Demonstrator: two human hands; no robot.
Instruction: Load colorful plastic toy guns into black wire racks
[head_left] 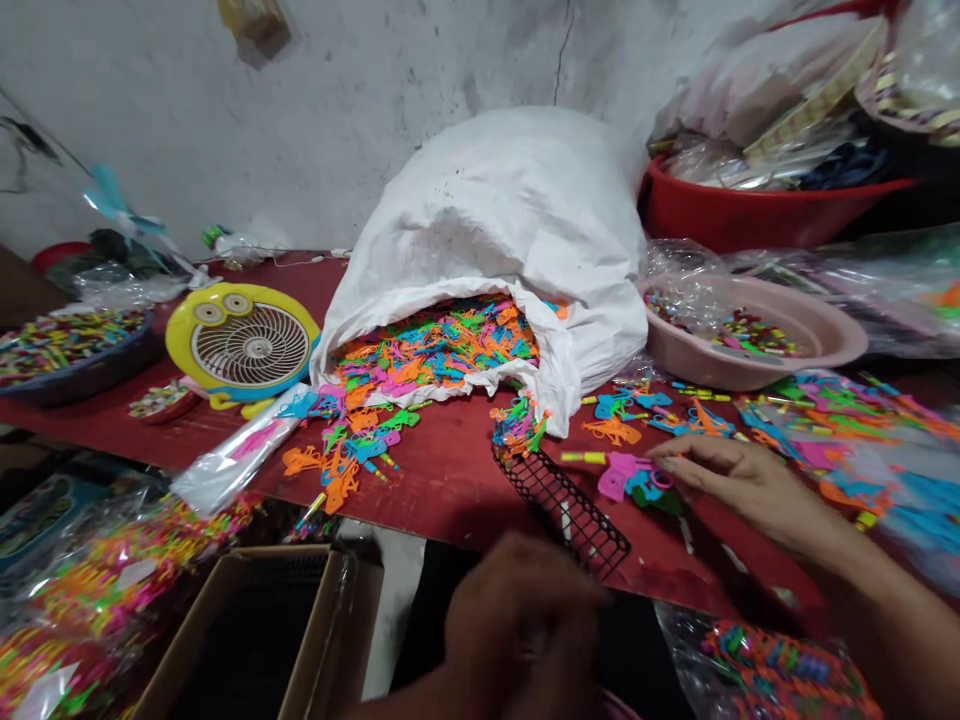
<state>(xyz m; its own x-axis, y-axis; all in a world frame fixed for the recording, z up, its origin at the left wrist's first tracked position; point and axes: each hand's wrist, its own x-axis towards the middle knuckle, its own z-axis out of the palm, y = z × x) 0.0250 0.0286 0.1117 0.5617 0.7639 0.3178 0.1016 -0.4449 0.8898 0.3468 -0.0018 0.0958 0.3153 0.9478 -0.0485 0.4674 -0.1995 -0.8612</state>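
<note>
Pink toy juts from our right hand, pinched endwise, likely for control; our left hand blurs; its grip we cannot tell.

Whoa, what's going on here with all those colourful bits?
A person is working at a red table. Their right hand has its fingertips at a pink plastic piece, though it's hard to tell if they grip it. Their left hand is blurry, near the black basket, so I can't see whether it holds anything. Behind, a big white sack lies open, with lots of colourful plastic pieces showing inside.
</note>
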